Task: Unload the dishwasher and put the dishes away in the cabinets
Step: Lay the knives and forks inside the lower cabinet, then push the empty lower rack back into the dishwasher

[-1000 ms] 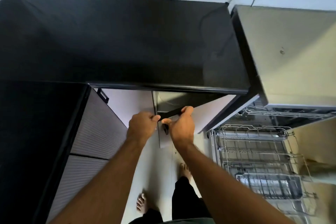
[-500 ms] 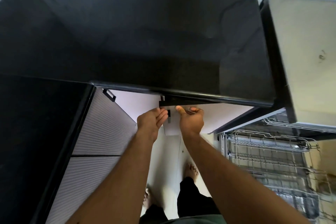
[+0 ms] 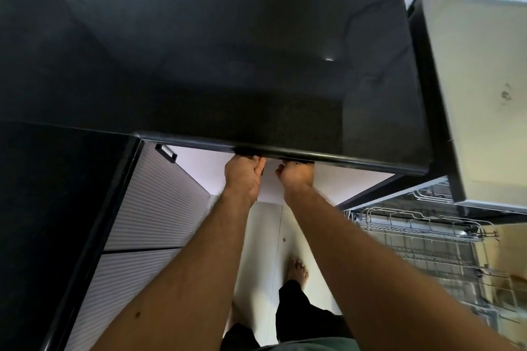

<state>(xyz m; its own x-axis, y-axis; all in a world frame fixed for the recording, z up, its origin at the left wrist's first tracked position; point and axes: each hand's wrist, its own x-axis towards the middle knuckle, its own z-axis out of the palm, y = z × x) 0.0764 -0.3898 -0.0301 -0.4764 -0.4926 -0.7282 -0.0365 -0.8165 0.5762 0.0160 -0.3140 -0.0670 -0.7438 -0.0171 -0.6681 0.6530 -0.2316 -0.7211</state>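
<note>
Two bare feet stand on the white floor (image 3: 265,236). One wire dishwasher rack (image 3: 427,239) is pulled out at the person's right; its contents are blurred. Two forearms reach forward. The left hand (image 3: 243,177) and right hand (image 3: 292,178), fingers curled, are against the pale cabinet doors (image 3: 205,162); their grip is hidden by the black countertop (image 3: 228,65) edge.

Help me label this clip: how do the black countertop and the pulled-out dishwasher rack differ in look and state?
The black countertop is a solid, dark, glossy slab; the dishwasher rack is an open grid of pale wire. The countertop lies in front of the person, with both hands at its front edge; the rack sits lower, to the right, untouched. No dishes show on either, though the rack's near end is blurred.
</note>
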